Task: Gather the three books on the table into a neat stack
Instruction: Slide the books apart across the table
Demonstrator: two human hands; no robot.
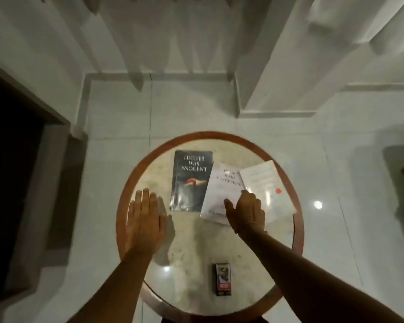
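Observation:
Three books lie on a round table (196,238) with a brown rim. A dark book (190,180) with white title lettering sits left of centre. A white book (222,192) lies tilted beside it, overlapping its right edge. A second white book (268,187) with a red dot lies further right, over the first white one. My right hand (246,209) rests on the lower corner of the middle white book, fingers curled onto it. My left hand (145,220) lies flat on the tabletop, left of the dark book, fingers extended and holding nothing.
A small dark box (223,279) stands near the table's front edge. White tiled floor surrounds the table. Curtains and a white wall lie beyond. A dark doorway is at the left.

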